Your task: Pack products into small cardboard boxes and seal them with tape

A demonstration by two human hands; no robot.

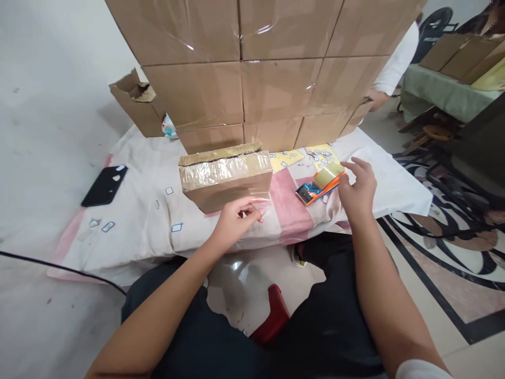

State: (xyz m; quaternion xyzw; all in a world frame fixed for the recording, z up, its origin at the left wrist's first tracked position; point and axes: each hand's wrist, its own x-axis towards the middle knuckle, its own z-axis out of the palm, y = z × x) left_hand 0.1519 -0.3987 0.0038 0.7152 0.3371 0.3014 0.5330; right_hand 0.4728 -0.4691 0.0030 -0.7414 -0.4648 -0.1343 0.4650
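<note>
Head view: A seated person works at a cloth-covered floor mat [138, 210], where a small cardboard parcel [224, 179] lies flat in front of a tall wall of stacked cartons [260, 68]. The left hand [236, 218] rests at the parcel's near edge, its fingers [254, 213] pressed together and pinching what looks like a clear strip of tape at the lower front face. The right hand [357, 189] hovers just beside an orange tape dispenser [321, 184] with a roll of clear tape, fingers loosely spread, touching or nearly touching the roll; which of the two cannot be told.

The parcel is wrapped along its top with glossy tape, so that surface is likely slippery, while the bare cardboard sides should offer a surer hold. It appears light and fairly stiff, best gripped by its short ends or underneath. The dispenser looks rigid and is best held by its orange handle, clear of the cutting blade.

A black phone [104, 184] lies well apart on the left of the mat, and small stickers [177, 227] are scattered about. Yellow sheets [288, 158] lie against the cartons. Another person's white sleeve [398, 63] shows behind the stack.
</note>
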